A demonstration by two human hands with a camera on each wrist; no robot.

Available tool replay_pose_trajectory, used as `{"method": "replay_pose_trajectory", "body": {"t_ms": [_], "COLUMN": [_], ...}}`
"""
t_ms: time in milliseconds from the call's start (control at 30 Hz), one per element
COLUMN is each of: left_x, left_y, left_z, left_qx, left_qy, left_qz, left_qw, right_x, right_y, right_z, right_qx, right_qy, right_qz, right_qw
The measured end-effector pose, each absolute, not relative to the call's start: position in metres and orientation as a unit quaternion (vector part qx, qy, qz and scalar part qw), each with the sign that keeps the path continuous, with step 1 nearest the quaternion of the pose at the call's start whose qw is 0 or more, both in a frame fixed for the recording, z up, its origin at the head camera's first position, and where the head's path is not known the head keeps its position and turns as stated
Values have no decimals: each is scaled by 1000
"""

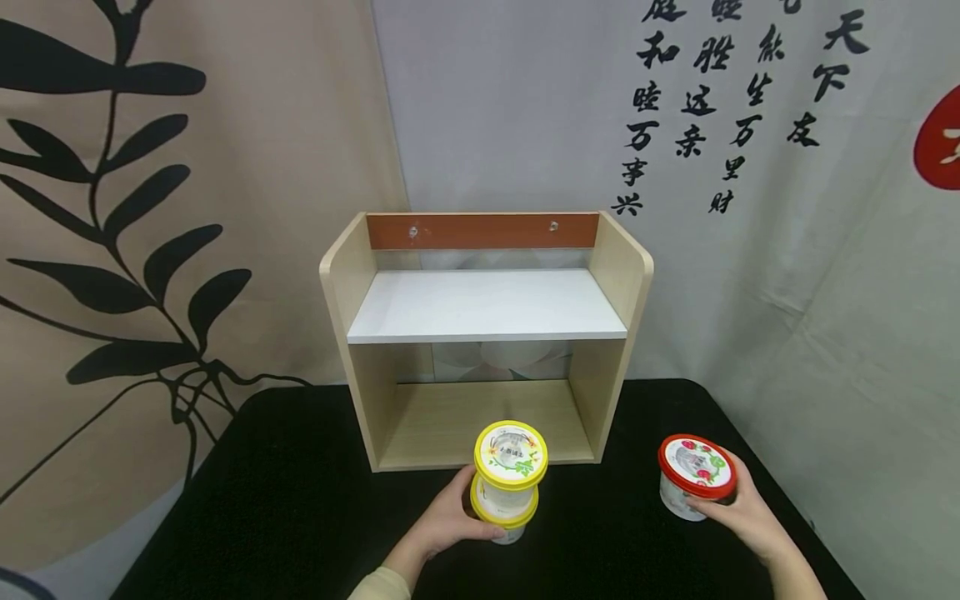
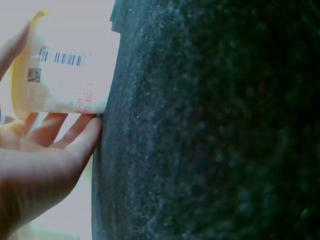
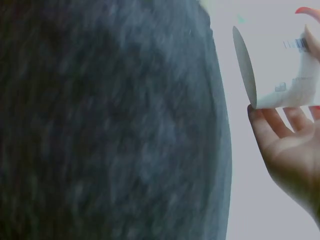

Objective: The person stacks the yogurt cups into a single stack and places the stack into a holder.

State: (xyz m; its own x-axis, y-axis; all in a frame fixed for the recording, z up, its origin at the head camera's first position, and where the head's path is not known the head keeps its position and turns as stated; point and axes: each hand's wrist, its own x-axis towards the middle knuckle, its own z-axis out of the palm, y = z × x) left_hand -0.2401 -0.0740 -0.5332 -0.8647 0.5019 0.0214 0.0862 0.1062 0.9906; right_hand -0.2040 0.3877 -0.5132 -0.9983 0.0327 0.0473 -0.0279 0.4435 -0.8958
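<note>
The lower tub (image 1: pixel 517 523), yellow-lidded, stands on the black table (image 1: pixel 300 508) in front of the shelf (image 1: pixel 613 375). The upper tub (image 1: pixel 512 454), also yellow-lidded, sits on its lid, slightly off centre. The left hand (image 1: pixel 450 518) grips the lower tub, thumb on the near side and fingers round the far side. Only the head view shows the stack as two and the leafy print on the top lid; the left wrist view gives what that view hides, a barcode (image 2: pixel 62 57) and a small square code (image 2: pixel 34 75) on the tub's side, its base against the table.

Well apart to the right, the right hand (image 1: pixel 742 508) grips the red tub (image 1: pixel 697 467). The head view shows its red rim and the fruit print on its lid, but not its underside. The right wrist view shows the base, with a pale gap between it and the dark table, and fingers curled along the wall; the lid is mostly cut off there.

Only the head view takes in the shelf, with its white board (image 1: pixel 487 308) and brown bar (image 1: pixel 480 232), and the cloth (image 1: pixel 510 108) behind, printed with black characters.
</note>
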Motion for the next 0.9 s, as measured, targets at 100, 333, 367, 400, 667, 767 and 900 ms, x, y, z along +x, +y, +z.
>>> {"method": "replay_pose_trajectory", "body": {"t_ms": [100, 333, 367, 400, 667, 767, 900], "left_x": [-240, -239, -239, -239, -240, -240, -240], "left_y": [-74, -74, -74, -74, -74, -74, -74], "left_z": [-532, -531, -531, -531, -532, -531, -531], "left_qx": [204, 207, 207, 207, 203, 202, 202], "left_qy": [726, 725, 724, 724, 728, 729, 727], "left_qz": [637, 637, 637, 637, 634, 634, 635], "left_qw": [163, 163, 163, 164, 162, 161, 163], "right_x": [-205, -208, -209, -210, -217, -219, -221], "right_y": [378, 357, 354, 351, 330, 321, 310], "right_z": [-508, -503, -502, -501, -492, -487, -479], "right_qx": [14, 28, 29, 32, 73, 93, 115], "right_qy": [-848, -842, -842, -842, -835, -833, -830], "right_qz": [529, 538, 539, 538, 545, 543, 543], "right_qw": [33, 29, 28, 28, 38, 45, 52]}}
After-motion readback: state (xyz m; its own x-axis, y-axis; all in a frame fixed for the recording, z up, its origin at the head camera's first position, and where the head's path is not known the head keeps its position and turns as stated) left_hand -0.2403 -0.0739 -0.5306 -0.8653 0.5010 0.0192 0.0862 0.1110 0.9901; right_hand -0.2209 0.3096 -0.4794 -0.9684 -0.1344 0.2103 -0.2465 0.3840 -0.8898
